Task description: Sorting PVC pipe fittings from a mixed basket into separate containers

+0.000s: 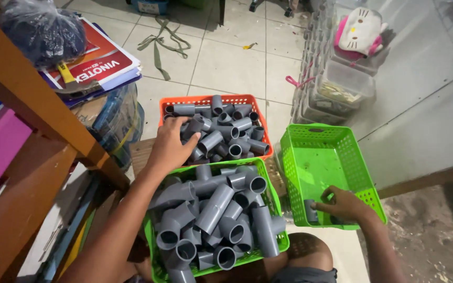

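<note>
One grey fitting [310, 210] sits under my right hand [344, 204] in the green basket [325, 157]; left hand [170, 148] clasps fittings in the orange basket [205, 100]; most remain.

light even and soft, fairly bright, no hard shadows. the pale tiled floor [226, 63] shows a mild sheen at the top. saturated colour on the empty bright green plastic basket [321, 157]. soft shade under the brown wooden shelf frame [32, 105] at left. centre sharp; slight blur on the right hand [344, 204]. wide-angle stretch bends the edges and the grey wall panel [425, 105].
</note>
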